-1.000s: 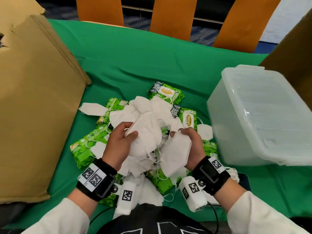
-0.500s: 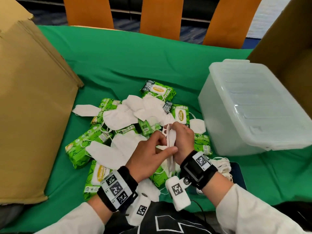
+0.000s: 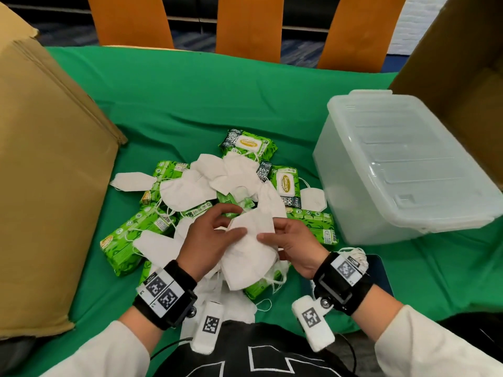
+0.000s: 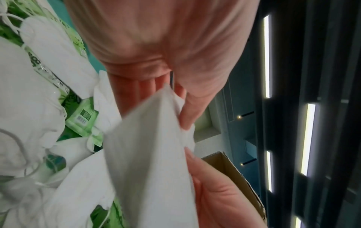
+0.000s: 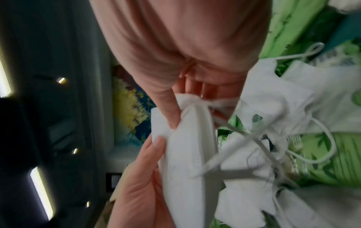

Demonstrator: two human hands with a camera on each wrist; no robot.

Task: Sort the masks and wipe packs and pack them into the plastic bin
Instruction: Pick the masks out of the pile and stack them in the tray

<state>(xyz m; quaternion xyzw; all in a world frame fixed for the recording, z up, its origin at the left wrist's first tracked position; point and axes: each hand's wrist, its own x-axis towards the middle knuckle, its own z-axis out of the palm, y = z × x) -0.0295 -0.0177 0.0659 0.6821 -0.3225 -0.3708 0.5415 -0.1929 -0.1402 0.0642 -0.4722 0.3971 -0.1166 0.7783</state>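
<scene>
both hands on one white mask (image 3: 249,251) over the pile: left hand (image 3: 206,240) and right hand (image 3: 295,246) pinching its edges, lidded plastic bin (image 3: 402,170) well to the right

Head view steeply downward over the table; both wrist views close, sharing the held mask (image 3: 250,251)

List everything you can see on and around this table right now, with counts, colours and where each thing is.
Held masks: small stack, white, between both hands.
Loose masks: many, white, piled mid-table.
Wipe packs: several, green, under and around the masks.
Plastic bin: one, translucent, lid on, right.
Cardboard boxes: two, brown, left and far right.
Tablecloth: one, green.
Chairs: three, orange, behind the table.
Left hand: grips the stack.
Right hand: grips the stack.
</scene>
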